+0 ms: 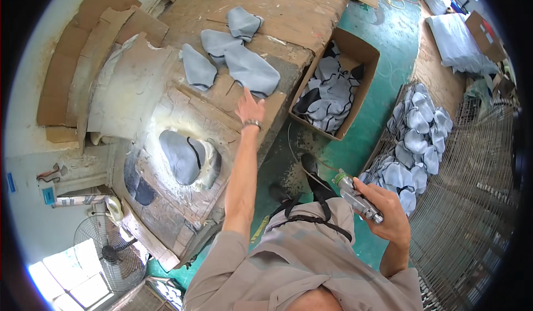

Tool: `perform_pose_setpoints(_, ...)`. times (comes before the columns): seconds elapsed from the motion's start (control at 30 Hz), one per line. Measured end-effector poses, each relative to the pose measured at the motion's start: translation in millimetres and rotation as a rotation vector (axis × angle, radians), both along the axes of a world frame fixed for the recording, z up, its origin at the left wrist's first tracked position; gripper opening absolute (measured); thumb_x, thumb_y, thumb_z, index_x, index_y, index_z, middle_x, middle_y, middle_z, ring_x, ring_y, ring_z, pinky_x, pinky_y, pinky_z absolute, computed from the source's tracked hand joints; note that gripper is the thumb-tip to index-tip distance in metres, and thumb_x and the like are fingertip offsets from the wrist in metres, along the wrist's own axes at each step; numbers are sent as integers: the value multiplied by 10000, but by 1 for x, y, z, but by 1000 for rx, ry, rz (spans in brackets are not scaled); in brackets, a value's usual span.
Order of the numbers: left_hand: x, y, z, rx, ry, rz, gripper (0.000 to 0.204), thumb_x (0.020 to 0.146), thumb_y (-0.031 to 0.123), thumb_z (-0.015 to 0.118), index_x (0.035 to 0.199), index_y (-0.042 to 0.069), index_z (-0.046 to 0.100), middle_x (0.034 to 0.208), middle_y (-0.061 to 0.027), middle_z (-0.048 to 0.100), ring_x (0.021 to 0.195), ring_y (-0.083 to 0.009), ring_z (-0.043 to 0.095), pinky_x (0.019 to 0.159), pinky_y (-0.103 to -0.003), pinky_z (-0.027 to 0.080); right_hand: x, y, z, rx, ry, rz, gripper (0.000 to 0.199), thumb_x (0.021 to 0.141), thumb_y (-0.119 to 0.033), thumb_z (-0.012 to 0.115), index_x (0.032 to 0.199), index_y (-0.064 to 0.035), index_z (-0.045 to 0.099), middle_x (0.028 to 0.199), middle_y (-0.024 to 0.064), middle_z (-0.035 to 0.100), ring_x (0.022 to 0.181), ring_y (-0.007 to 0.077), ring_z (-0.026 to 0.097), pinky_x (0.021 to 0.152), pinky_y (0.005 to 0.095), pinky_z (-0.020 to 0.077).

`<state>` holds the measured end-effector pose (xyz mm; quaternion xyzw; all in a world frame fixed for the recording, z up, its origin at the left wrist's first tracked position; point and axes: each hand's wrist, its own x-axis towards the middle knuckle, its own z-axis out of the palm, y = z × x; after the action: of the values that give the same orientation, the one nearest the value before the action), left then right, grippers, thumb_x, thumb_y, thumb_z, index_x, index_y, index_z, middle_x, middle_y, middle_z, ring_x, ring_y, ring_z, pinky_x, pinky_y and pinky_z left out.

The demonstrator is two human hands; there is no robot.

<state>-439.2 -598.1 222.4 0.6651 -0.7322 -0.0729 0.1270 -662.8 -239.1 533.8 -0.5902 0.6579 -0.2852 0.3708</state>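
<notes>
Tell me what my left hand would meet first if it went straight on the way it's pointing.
Most likely the long grey piece with the dark edge, directly ahead of your left hand; whether the two already touch is hard to tell from this view.

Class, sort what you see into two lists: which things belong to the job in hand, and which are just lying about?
Seemingly in the job:
silver tool with green end, in the right hand
grey piece nearest the left hand

Apparently just about:
fan
white plastic bundle
</notes>
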Motion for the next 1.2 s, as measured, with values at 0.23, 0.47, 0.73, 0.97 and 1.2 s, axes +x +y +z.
perform_pose_setpoints(0.23, 60, 126, -15, 324, 650, -171, 406, 858, 184, 725, 1251, 86, 685, 1026, -140, 751, 972, -335, 708, 892, -438, 547, -1, -49, 13, -104, -99, 191, 757, 668, 94, 705, 1411, 38, 568, 964, 185, 673, 837, 337, 671, 729, 369, 514)
perform_pose_setpoints(0.47, 243, 339, -142, 724, 270, 289, 460, 909, 415, 671, 1257, 118, 715, 1263, -140, 708, 1186, -311, 668, 1021, -411, 515, 20, -95, 59, -178, -166, 492, 841, 576, -153, 671, 1387, 55, 592, 900, 178, 662, 765, 353, 664, 701, 379, 535)
perform_pose_setpoints(0.73, 303, 559, -143, 1092, 1034, 1471, 232, 969, 230, 597, 1149, 157, 725, 963, -28, 741, 834, -250, 714, 720, -453, 575, 46, -120, 73, -157, -61, 461, 729, 757, -443, 590, 1249, 85, 689, 848, 148, 662, 749, 262, 636, 734, 333, 457)
perform_pose_setpoints(0.97, 277, 557, -148, 1076, 1021, 1370, 252, 958, 240, 679, 1192, 156, 720, 966, -12, 745, 795, -171, 716, 668, -384, 579, 100, -124, 93, -390, 53, 651, 716, 751, -231, 742, 1362, 108, 585, 827, 133, 635, 680, 258, 642, 613, 340, 488)
perform_pose_setpoints(1.2, 331, 485, -175, 697, 1021, 1005, 215, 899, 203, 705, 1093, 136, 767, 891, -26, 750, 782, -175, 717, 636, -360, 570, 175, -88, 114, -280, 3, 438, 558, 707, -59, 721, 1254, 48, 705, 948, 142, 681, 812, 228, 627, 782, 309, 485)
